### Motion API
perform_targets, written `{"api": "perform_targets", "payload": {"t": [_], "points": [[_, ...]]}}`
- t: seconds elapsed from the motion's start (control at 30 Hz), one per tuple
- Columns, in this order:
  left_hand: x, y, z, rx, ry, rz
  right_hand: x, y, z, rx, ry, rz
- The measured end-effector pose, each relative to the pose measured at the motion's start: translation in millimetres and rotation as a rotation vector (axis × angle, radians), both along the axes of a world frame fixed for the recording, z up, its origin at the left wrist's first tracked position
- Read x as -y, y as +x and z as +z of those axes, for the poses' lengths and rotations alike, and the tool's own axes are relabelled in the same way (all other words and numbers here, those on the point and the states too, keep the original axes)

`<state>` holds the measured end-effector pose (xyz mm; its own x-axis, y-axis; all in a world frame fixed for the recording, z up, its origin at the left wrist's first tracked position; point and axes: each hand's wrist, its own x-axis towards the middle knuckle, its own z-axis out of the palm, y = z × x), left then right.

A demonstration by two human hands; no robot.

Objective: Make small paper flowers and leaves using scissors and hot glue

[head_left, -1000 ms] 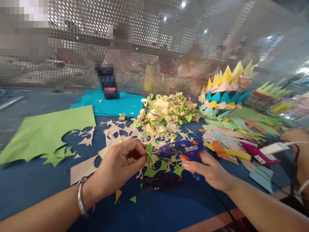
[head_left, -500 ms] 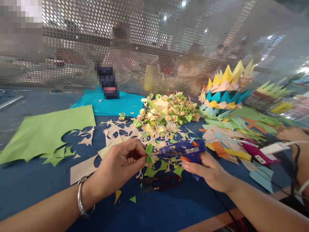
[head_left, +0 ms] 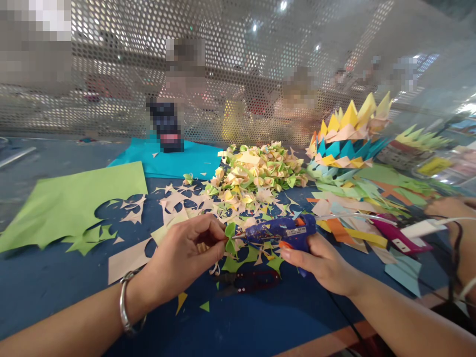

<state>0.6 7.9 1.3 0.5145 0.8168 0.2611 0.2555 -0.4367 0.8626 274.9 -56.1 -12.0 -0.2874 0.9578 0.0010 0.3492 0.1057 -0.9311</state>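
Centre frame: left hand (head_left: 182,260) pinches a green paper piece (head_left: 229,237) | right hand (head_left: 322,263) grips blue glue gun (head_left: 280,229), its nozzle still touching the piece | positions barely shifted; gluing appears ongoing | scissors (head_left: 249,280) below.

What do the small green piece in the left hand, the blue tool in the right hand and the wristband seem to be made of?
Green piece: thin matte paper, going by its creased folds and the matching cut sheet.
Glue gun: glossy moulded plastic, apparently, with a metal-looking nozzle and an orange trigger.
Bracelet on the left wrist: shiny silver, probably metal.
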Motion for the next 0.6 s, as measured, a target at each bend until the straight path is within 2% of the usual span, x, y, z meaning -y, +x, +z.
{"api": "perform_targets", "payload": {"t": [0.6], "points": [[-0.3, 0.1, 0.0, 0.010, 0.038, -0.011, -2.3, -1.7, 3.2, -0.031, 0.009, -0.005]]}}
